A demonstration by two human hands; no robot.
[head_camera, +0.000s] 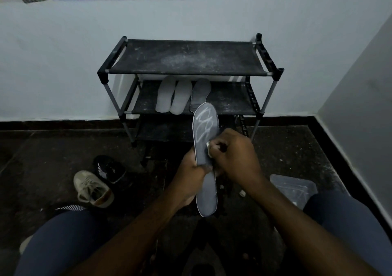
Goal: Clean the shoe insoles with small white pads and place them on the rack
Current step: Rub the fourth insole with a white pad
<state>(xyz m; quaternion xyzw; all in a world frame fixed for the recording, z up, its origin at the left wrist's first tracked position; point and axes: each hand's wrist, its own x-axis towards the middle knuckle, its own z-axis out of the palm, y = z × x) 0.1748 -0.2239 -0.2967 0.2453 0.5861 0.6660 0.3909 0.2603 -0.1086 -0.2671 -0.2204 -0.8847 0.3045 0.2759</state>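
I hold a dark grey insole (206, 193) upright in front of me, toe end up, with looping white marks near its top. My left hand (192, 169) grips it around the middle. My right hand (231, 155) pinches a small white pad (209, 147) against the insole's right edge. Behind stands a black rack (186, 58) with three insoles on its middle shelf: two light grey insoles (172, 97) and one darker insole (200, 93).
On the dark floor to the left lie a beige sneaker (93, 188) and a black sneaker (110, 168). A clear plastic container (293, 187) sits by my right knee, with a small white pad (242, 193) on the floor near it. A white wall backs the rack.
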